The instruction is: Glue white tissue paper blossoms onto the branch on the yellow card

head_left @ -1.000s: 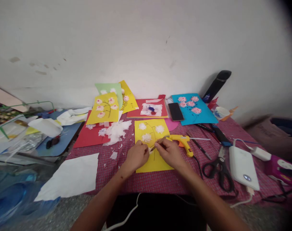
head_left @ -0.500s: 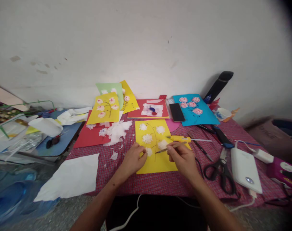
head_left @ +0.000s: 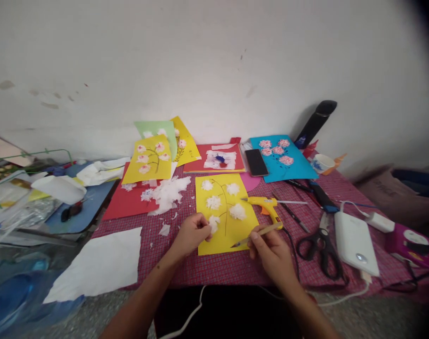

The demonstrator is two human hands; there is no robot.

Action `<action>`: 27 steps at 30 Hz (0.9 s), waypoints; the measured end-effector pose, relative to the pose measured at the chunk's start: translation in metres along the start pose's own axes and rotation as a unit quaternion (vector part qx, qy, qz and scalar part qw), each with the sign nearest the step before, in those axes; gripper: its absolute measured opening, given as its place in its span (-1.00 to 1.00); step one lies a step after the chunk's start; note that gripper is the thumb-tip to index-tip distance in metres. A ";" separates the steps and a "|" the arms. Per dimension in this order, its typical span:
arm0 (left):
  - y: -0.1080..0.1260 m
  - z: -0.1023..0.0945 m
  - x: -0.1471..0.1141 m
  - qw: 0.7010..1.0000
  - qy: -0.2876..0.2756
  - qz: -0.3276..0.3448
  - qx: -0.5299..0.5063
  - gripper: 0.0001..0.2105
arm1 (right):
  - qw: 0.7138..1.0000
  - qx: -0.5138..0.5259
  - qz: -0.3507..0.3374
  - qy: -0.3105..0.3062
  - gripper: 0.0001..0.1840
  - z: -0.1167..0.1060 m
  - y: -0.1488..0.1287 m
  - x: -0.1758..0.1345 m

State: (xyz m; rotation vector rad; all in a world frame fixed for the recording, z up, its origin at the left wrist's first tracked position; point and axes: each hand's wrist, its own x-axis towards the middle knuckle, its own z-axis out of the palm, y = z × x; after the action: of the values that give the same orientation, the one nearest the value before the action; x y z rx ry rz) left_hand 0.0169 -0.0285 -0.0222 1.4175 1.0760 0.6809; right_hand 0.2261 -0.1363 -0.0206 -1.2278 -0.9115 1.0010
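A yellow sheet [head_left: 214,247] lies in front of me, with a thin dark branch and several white crumpled tissue flowers [head_left: 237,211] on it. My right hand [head_left: 272,249] is closed round a paintbrush [head_left: 260,233]; its dark tip is low over the sheet's lower right part. My left hand [head_left: 192,235] rests at the sheet's left edge with its fingers curled together, touching or right beside the lowest left flower [head_left: 213,223]. Whether anything is between those fingers is hidden. A yellow glue gun [head_left: 265,202] lies at the sheet's right edge, above my right hand.
On the right lie black-handled scissors [head_left: 322,249], a white power bank [head_left: 357,245] and a pen [head_left: 295,217]. Behind are a phone [head_left: 256,163], a blue flower card [head_left: 301,165] and a small cup [head_left: 322,162]. Torn white tissue [head_left: 170,194] and a white sheet [head_left: 104,261] lie left.
My right hand has drawn the brush away from the stem, down and to the right. My left hand stays by the lowest left flower. The whole view has shifted slightly.
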 end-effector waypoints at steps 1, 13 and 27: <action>-0.002 0.001 0.000 1.000 -0.003 0.001 -0.013 -0.94 | 1.000 0.005 0.001 0.000 -0.79 0.002 0.001 0.000; 0.012 0.007 -0.032 0.971 -0.061 0.085 0.217 -0.79 | 0.976 0.184 0.099 0.062 -0.73 0.013 0.015 0.000; 0.020 0.022 -0.048 0.935 0.011 0.244 0.258 -0.86 | 0.964 0.231 0.129 0.042 -0.78 0.019 0.017 -0.008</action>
State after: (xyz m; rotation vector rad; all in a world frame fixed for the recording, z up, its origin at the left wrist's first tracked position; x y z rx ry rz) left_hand 0.0210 -0.0786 0.0021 2.1809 0.9615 0.7982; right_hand 0.2038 -0.1367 -0.0358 -0.9923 -0.4200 1.2733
